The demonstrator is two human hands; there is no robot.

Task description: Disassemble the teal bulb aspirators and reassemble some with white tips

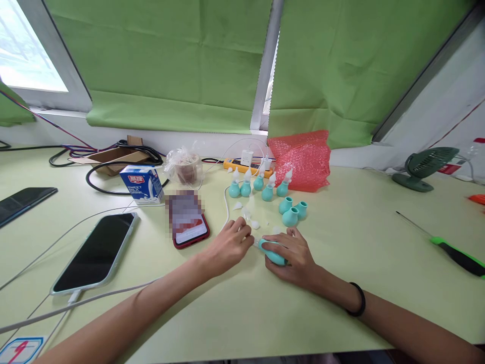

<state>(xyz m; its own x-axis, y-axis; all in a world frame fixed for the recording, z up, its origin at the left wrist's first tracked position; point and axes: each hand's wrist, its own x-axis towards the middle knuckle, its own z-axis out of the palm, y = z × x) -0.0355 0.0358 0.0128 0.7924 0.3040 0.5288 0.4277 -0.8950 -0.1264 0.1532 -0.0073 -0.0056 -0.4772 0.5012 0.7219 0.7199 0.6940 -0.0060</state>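
A teal bulb [273, 254] is held on the table [341, 283] under the right hand [293, 255]: the fingers [282, 241] are curled over its top and the thumb is tucked at its near side, so it is clamped against the tabletop with its neck end pointing left. That end is met by the left hand [229, 245], whose fingertips [248, 241] are pinched together right at the neck; what is pinched there appears to be a small white tip, though it is mostly hidden.

Behind the hands, five bulbs with white tips fitted [257, 186] are stood upright in a loose row. To their right, three bare bulbs [292, 210] are grouped close together, touching or nearly so. A few loose white tips [246, 212] are scattered just beyond the left hand; perhaps four, too small to count surely.

Two phones are laid on the left: a large one [96, 250] with a cable attached and a red-cased one [189, 227]. One milk carton [143, 185] is stood behind them, and one green-handled screwdriver [456, 255] is lain far right.
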